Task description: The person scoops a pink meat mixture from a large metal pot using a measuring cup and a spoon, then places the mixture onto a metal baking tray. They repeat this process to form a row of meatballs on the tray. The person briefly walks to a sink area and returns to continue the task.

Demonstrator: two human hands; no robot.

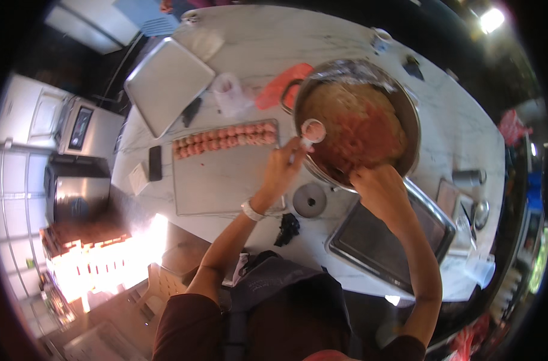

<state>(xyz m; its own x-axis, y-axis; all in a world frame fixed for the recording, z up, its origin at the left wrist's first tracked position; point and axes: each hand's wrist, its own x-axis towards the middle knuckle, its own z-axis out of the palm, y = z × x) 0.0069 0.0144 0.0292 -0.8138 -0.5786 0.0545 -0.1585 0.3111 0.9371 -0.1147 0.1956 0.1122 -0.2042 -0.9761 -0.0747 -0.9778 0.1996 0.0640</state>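
My left hand [282, 167] grips a small round scoop [313, 131] with pinkish meat mixture in it, over the left rim of a large metal pot [416, 153]. The pot holds a brownish and reddish mixture [359, 126], with crumpled foil [350, 71] along its far side. My right hand [377, 187] is at the pot's near edge, its fingertips down by the red part; whether it holds anything is hidden. Left of the pot, a metal tray [219, 185] bears rows of pink meatballs [224, 139] along its far edge.
An upturned-looking dark tray [391, 239] lies near right, an empty sheet pan [168, 85] far left. A grey disc [310, 200], black plastic [288, 229], red bag [285, 85], phone [155, 163], metal cup [468, 177] and clear plastic cup [480, 270] are also on the marble-patterned table.
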